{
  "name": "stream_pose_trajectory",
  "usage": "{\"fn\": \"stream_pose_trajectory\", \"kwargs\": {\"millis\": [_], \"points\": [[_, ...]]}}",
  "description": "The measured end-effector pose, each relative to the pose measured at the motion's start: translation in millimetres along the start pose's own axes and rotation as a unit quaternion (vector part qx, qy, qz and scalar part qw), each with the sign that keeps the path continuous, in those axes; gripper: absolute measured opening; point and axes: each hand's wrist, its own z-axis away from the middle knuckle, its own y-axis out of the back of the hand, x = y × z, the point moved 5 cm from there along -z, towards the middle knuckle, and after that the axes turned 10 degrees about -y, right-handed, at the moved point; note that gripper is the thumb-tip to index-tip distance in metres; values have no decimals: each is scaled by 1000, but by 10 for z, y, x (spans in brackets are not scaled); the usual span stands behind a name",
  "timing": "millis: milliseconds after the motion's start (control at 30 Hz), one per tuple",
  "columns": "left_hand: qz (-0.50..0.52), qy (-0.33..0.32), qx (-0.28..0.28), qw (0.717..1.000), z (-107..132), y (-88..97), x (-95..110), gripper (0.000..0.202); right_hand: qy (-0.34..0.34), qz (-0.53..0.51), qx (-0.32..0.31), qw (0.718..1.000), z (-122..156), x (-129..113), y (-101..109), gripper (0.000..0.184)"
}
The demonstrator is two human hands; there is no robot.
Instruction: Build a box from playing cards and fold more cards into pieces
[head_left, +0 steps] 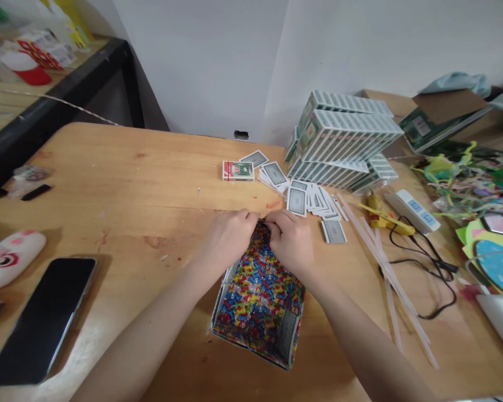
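One phone (pixel 44 321) lies on the desk (pixel 151 173) well apart from the hands, perhaps to leave room. The left hand (pixel 231 231) pinches the far rim of one box (pixel 255 287), mid-desk; the right hand's (pixel 291 240) fingers pinch there too, probably steadying it. Beyond lie overlapping cards (pixel 297 201), uncountable, and one glue gun (pixel 377 216).
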Motion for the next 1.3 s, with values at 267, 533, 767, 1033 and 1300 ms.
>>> {"fn": "stream_pose_trajectory", "kwargs": {"millis": [267, 533, 767, 1033, 1300], "points": [[8, -34, -32, 999, -70, -181, 83, 19, 10, -45, 17, 999, -169, -205, 148, 22], [-1, -42, -17, 999, -9, -119, 113, 18, -66, -2, -134, 989, -154, 82, 304, 20], [34, -40, -12, 999, 2, -118, 111, 19, -28, 76, -223, 972, -66, 79, 237, 28], [271, 36, 89, 958, -11, -265, -21, 22, -12, 104, -227, 968, -112, 44, 175, 27], [220, 23, 105, 970, -49, -224, -28, 23, -49, 185, -126, 973, 24, 41, 33, 18]]}}
